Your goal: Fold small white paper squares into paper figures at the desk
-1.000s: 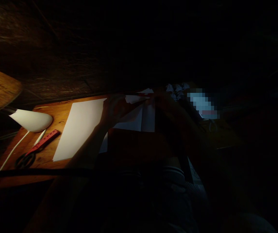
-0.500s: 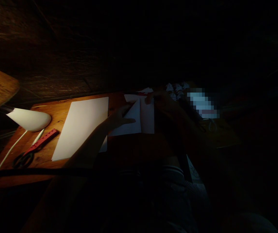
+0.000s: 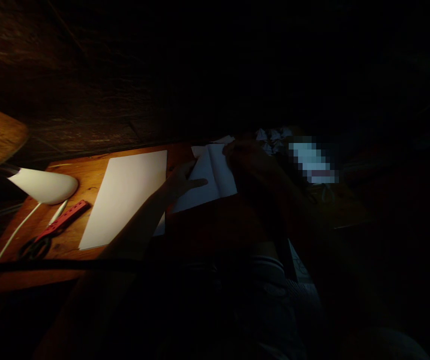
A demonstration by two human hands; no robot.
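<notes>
A white sheet of paper [image 3: 203, 182] with a crease down its middle lies slightly tilted between my hands. On its left edge, my left hand [image 3: 179, 182] grips it, the thumb stretched over the top face and the other fingers partly hidden in shadow. My right hand [image 3: 247, 154] pinches the upper right corner; its fingers are dim. Beyond the sheet's far edge, more white paper pieces [image 3: 225, 140] show. To the left of my left hand lies a larger stack of blank white paper [image 3: 132, 192].
A white lamp [image 3: 45, 186] lights the left of the wooden table [image 3: 94, 175]. Close to it are red-sheathed scissors [image 3: 62, 220] and a white pen-like stick [image 3: 57, 212]. Several small folded white paper shapes [image 3: 271, 137] sit at the back right, beside a bright pixelated screen [image 3: 314, 162].
The creased sheet has turned a little, its right half now angled up and its lower right corner higher. A red strip near my right hand is no longer visible. Both hands have barely shifted.
</notes>
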